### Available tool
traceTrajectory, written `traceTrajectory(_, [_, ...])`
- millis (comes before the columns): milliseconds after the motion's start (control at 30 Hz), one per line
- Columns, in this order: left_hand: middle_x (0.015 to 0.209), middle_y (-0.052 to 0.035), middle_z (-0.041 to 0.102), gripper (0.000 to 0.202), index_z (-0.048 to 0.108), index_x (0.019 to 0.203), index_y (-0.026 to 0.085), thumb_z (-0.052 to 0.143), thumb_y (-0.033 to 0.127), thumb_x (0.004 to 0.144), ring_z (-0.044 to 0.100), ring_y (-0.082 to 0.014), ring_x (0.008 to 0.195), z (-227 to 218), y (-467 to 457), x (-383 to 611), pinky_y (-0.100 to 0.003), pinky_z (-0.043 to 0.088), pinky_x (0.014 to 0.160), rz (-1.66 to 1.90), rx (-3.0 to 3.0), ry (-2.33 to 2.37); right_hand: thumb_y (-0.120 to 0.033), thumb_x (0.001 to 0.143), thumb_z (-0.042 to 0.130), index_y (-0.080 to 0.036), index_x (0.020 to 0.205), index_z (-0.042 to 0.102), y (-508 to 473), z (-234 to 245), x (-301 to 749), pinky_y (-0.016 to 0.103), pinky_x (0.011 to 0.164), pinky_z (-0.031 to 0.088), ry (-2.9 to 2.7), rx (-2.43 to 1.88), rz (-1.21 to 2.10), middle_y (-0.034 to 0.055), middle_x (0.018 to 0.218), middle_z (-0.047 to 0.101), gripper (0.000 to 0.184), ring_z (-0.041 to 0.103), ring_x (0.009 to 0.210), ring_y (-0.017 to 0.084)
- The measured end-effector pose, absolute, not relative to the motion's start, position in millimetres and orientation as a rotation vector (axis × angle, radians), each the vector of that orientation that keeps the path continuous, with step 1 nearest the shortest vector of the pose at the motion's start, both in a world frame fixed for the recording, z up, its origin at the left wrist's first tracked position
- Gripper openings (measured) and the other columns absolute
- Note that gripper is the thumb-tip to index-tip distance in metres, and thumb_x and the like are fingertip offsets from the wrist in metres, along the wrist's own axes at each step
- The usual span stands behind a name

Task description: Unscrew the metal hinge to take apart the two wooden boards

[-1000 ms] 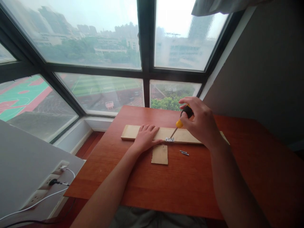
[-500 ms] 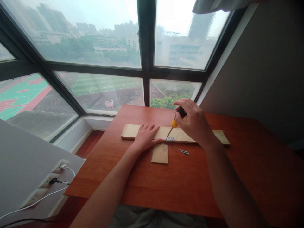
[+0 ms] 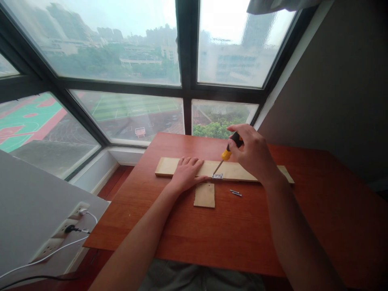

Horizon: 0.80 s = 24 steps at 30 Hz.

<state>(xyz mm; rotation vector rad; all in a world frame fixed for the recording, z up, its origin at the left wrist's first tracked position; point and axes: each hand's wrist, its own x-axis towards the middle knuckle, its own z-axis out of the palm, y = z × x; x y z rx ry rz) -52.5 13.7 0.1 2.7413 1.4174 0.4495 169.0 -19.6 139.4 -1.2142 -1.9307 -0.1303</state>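
Windows (image 3: 121,44) rise behind my red-brown table (image 3: 212,234), where a long board (image 3: 235,170) lies under my left hand (image 3: 188,173).
My right hand (image 3: 250,151) has its fingers closed around a tilted screwdriver (image 3: 226,155), tip down at a metal plate (image 3: 217,176) by the board's near edge; my left fingers lie outstretched on the wood. Nearer me lie a short wood piece (image 3: 204,196) and two metal rods (image 3: 235,193).
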Motion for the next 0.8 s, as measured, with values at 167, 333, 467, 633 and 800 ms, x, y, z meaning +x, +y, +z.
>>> traceTrajectory(167, [0.134, -0.0108, 0.056, 0.069, 0.05, 0.14, 0.028, 0.048, 0.071, 0.086, 0.046, -0.0311, 0.126, -0.8, 13.8, -52.7, -0.05, 0.024, 0.113, 0.452, 2.725, 1.419, -0.019, 0.087, 0.054, -0.022, 0.112, 0.062, -16.1, 136.8, 175.4, 0.049, 0.093, 0.05, -1.922, -1.258, -0.156, 0.0111, 0.11, 0.066, 0.026, 0.063, 0.103, 0.027])
traceTrajectory(333, [0.134, -0.0109, 0.057, 0.069, 0.05, 0.139, 0.027, 0.048, 0.071, 0.086, 0.047, -0.0311, 0.125, -1.4, 14.1, -52.1, -0.05, 0.025, 0.113, 0.456, 2.73, 1.42, -0.022, 0.088, 0.056, -0.021, 0.108, 0.061, -16.5, 137.2, 174.2, 0.045, 0.092, 0.05, -1.917, -1.29, -0.155, 0.0114, 0.109, 0.066, 0.021, 0.063, 0.101, 0.027])
traceTrajectory(467, [0.134, -0.011, 0.057, 0.069, 0.05, 0.139, 0.027, 0.049, 0.07, 0.086, 0.047, -0.0313, 0.126, -0.3, 13.8, -51.7, -0.05, 0.026, 0.112, 0.453, 2.735, 1.418, -0.014, 0.085, 0.052, -0.021, 0.114, 0.057, -24.3, 142.2, 165.2, 0.043, 0.094, 0.05, -1.951, -1.185, -0.034, 0.0106, 0.113, 0.064, 0.03, 0.063, 0.103, 0.024])
traceTrajectory(633, [0.135, -0.0112, 0.056, 0.067, 0.049, 0.14, 0.028, 0.049, 0.069, 0.087, 0.046, -0.0312, 0.126, 1.8, 13.0, -51.2, -0.05, 0.026, 0.112, 0.438, 2.73, 1.424, -0.015, 0.083, 0.051, -0.023, 0.112, 0.053, -32.1, 144.6, 153.7, 0.041, 0.093, 0.049, -1.957, -1.128, 0.119, 0.0088, 0.112, 0.063, 0.031, 0.062, 0.104, 0.023])
traceTrajectory(800, [0.134, -0.0106, 0.056, 0.067, 0.05, 0.138, 0.028, 0.048, 0.07, 0.086, 0.047, -0.0311, 0.126, 1.5, 12.6, -51.3, -0.049, 0.026, 0.111, 0.458, 2.737, 1.419, -0.035, 0.088, 0.059, -0.024, 0.105, 0.059, -29.9, 141.2, 153.2, 0.044, 0.086, 0.05, -1.913, -1.311, -0.075, 0.0087, 0.106, 0.063, 0.02, 0.062, 0.092, 0.025])
